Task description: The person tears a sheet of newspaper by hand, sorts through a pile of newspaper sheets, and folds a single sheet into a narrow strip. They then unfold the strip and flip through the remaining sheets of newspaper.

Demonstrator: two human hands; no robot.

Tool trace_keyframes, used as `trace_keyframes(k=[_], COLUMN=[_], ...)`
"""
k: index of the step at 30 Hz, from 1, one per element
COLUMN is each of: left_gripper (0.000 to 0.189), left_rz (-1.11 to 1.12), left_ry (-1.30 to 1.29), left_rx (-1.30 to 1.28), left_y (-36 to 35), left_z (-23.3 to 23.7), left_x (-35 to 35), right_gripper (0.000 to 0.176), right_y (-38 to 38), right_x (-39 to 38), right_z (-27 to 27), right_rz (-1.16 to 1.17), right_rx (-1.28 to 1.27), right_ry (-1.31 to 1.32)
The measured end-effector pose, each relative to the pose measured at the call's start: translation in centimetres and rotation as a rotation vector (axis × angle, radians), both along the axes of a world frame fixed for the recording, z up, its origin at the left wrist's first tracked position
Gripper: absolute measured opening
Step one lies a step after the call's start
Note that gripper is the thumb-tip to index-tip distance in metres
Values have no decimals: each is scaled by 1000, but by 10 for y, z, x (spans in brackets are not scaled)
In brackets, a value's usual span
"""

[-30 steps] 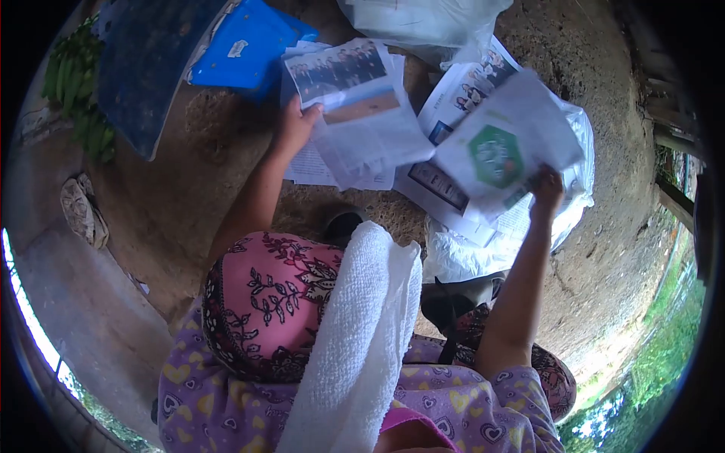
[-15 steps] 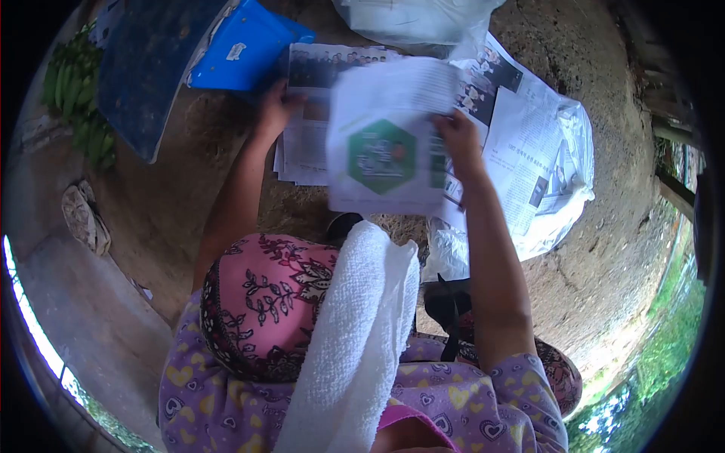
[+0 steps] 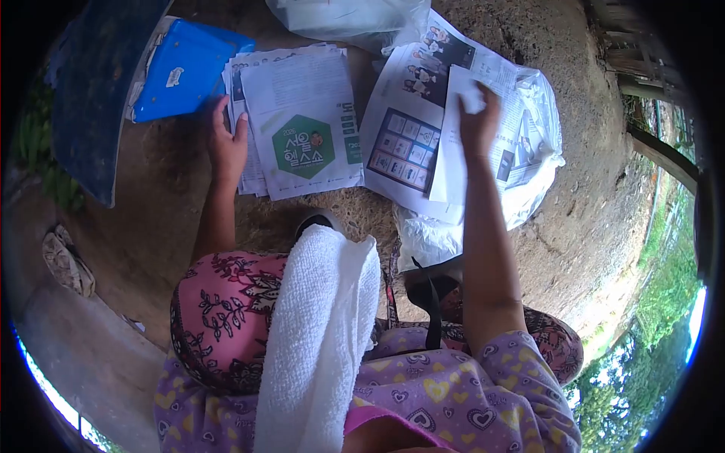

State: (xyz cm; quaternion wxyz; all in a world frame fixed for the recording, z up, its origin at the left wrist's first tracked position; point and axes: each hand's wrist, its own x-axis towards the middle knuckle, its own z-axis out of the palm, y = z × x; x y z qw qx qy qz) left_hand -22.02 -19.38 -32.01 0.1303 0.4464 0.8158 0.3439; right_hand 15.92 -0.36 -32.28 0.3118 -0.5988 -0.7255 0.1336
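A sheet with a green hexagon print (image 3: 302,147) lies flat on top of a stack of newspaper sheets (image 3: 251,177) on the left. My left hand (image 3: 229,147) is at that stack's left edge, thumb and fingers apart. On the right, more newspaper sheets (image 3: 381,98) lie spread over a clear plastic bag (image 3: 434,243). My right hand (image 3: 479,124) is over this pile with its thumb apart from the fingers, above a mostly text-printed page (image 3: 451,170). Neither hand grips a sheet.
A blue plastic object (image 3: 192,72) stands beside the left stack, next to a dark blue panel (image 3: 106,98). Behind the papers sits a whitish plastic bag (image 3: 343,15). A white towel (image 3: 313,325) hangs down in front of me. Bare earth ground (image 3: 559,219) surrounds the papers.
The hexagon sheet, held up by my right hand before, now lies on the left stack. My right hand has let go and moved over the right pile. The view has shifted somewhat.
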Motion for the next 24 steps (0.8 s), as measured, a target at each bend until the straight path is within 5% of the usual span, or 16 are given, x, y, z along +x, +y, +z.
trace_keyframes(k=[4,9,13,16,18,21,22,24], left_gripper=[42,38,38,40,43,46,43,41], left_rz=[-192,-324,-419,-463,-504,-431,-546,-496], left_ry=[136,33,-65,-190,-187,-627,-652,-714], left_rx=[112,159,150,119,139,-60,98,-50], left_y=[10,31,42,44,44,37,42,39], left_z=[14,29,37,33,32,15,36,38], left_x=[22,59,86,98,107,117,124,120], right_gripper=[66,56,38,18,11,13,13,11], right_y=[13,4,2,-1,-6,-27,-31,-31], right_x=[114,139,132,111,80,27,13,1], right_z=[-1,0,0,-10,29,53,60,47], right_rz=[-517,-401,-308,-122,-57,227,301,243], right_rx=[-286,-636,-561,-179,-498,-830,-898,-925], right_ry=[-489,-188,-199,107,128,733,933,913])
